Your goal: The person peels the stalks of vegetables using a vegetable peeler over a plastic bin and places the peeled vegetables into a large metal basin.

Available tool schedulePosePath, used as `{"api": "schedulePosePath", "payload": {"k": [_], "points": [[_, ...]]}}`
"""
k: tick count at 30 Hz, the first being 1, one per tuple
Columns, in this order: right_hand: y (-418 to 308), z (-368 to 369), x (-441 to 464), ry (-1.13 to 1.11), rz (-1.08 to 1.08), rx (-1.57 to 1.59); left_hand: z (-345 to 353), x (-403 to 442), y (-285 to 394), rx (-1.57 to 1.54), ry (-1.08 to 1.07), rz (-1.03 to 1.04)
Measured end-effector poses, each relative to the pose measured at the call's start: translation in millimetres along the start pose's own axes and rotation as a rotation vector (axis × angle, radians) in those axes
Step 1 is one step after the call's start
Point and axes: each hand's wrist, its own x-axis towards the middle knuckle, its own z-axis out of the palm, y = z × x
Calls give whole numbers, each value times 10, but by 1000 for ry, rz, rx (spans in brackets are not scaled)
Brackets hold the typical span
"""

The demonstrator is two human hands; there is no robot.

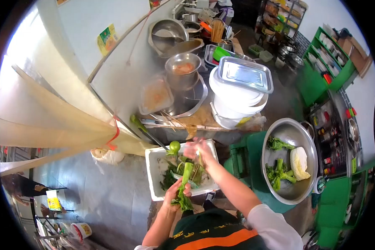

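Note:
My left hand (pixel 176 194) is closed around a green leafy stalk (pixel 186 177), its pale thick end pointing up and its leaves hanging below the fingers. My right hand (pixel 199 153) is over the upper right part of a white foam box (pixel 153 181), smeared by motion, so its fingers cannot be made out. Inside the box lie loose green leaves (pixel 169 175) and trimmings. A round green piece (pixel 174 146) shows near the box's top edge, left of my right hand.
On the right, a large steel basin (pixel 286 199) holds leafy greens (pixel 280 175) and a pale cabbage (pixel 298 163). Ahead, a counter bears white buckets (pixel 233 110) under a steel tray (pixel 246 74), and steel pots (pixel 182 83). A curtain (pixel 71 137) hangs at left; people are farther off.

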Motion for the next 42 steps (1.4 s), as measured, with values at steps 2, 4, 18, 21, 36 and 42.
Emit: {"api": "schedulePosePath", "payload": {"k": [2,4,18,21,36,42], "points": [[64,11,-92,-180,253,1,-140,65,-50,-222,-61,-44],[232,-32,-73,-311,171,-71,126,51,16,-14,105,-54],[38,224,-174,36,-519,-706,169,-27,12,458,291,113],[-125,13,168,324,-586,-712,178,-81,47,454,257,152],[-5,-90,216,303,-557,-429,97,-83,130,179,118,25],[144,191,-343,11,-354,-441,26,-8,80,61,81,1]]}}
